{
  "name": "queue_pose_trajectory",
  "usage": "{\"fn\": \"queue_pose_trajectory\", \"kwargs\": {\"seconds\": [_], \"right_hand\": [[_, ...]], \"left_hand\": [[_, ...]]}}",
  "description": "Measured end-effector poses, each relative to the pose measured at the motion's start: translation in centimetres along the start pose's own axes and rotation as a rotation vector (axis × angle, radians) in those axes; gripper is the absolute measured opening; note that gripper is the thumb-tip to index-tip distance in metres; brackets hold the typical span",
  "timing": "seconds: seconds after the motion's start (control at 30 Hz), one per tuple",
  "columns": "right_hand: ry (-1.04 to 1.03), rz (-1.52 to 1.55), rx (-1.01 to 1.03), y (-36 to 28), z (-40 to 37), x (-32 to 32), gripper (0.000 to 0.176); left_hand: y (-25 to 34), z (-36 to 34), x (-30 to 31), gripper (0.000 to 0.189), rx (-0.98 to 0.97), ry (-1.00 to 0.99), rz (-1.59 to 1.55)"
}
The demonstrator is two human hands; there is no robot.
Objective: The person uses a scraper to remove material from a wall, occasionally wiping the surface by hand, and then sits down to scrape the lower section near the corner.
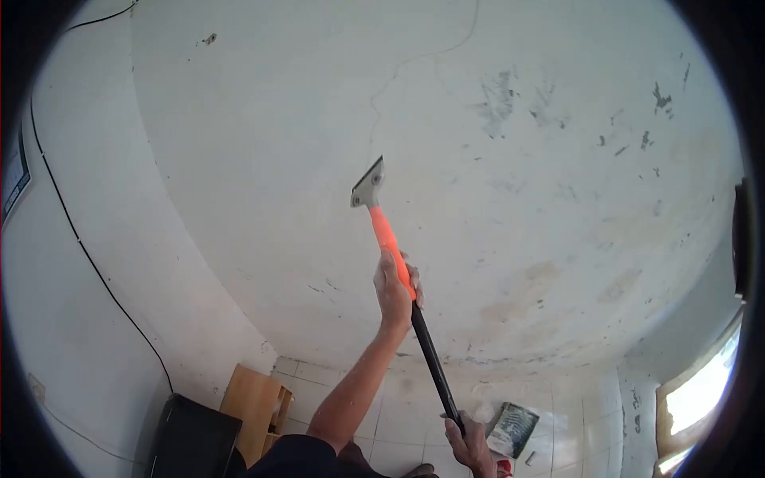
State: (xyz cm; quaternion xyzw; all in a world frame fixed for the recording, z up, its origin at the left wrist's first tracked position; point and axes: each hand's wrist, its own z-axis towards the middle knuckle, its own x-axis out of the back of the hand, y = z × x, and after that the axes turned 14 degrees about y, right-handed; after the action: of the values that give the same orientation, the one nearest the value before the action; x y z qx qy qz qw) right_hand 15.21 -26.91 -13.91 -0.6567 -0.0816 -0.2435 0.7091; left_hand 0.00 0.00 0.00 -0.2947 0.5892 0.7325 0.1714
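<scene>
A long-handled scraper [385, 229] reaches up against the white wall [263, 159], its metal head [367, 183] and dark blade edge overlapping the surface just below a thin crack. My left hand [395, 288] is closed round the lower part of the orange grip. Further down, the black pole [431, 354] runs to my right hand [470, 443], whose fingers wrap its lower end near the bottom of the view. Grey marks and chipped patches [498, 103] spot the wall to the right of the blade.
On the tiled floor [390, 398] lies a dark, dusty tray-like object [513, 430], beside my right hand. A wooden cabinet [253, 406] and a black screen-like object [194, 436] stand at lower left. A black cable [100, 275] runs down the left wall. A bright window [701, 390] is at right.
</scene>
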Motion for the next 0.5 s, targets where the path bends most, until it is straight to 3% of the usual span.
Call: {"fn": "queue_pose_trajectory", "kwargs": {"seconds": [0.07,0.1,0.17,0.3,0.37,0.5], "right_hand": [[-0.009,0.061,0.009,-1.9,1.3,0.4,0.050],[-0.025,0.063,-0.026,-2.4,-2.8,3.4,0.050],[-0.096,0.197,-0.139,-3.0,-2.5,5.0,0.046],[-0.134,0.246,-0.181,-2.4,-4.0,7.2,0.044],[-0.124,0.251,-0.313,-3.5,-3.5,8.1,0.043],[-0.114,0.189,-0.191,-3.3,-1.9,7.8,0.040]], "left_hand": [[0.7,1.8,-1.2,0.060,-0.008,0.009,0.004],[0.5,-2.3,-2.1,0.060,0.020,0.029,0.022],[0.6,-2.0,-3.4,0.059,-0.010,0.050,0.026],[0.9,-3.7,-3.9,0.056,-0.003,0.072,-0.007],[0.5,-3.6,-4.6,0.056,0.007,0.069,-0.015],[1.0,-3.0,-4.4,0.060,-0.027,0.109,0.000]]}}
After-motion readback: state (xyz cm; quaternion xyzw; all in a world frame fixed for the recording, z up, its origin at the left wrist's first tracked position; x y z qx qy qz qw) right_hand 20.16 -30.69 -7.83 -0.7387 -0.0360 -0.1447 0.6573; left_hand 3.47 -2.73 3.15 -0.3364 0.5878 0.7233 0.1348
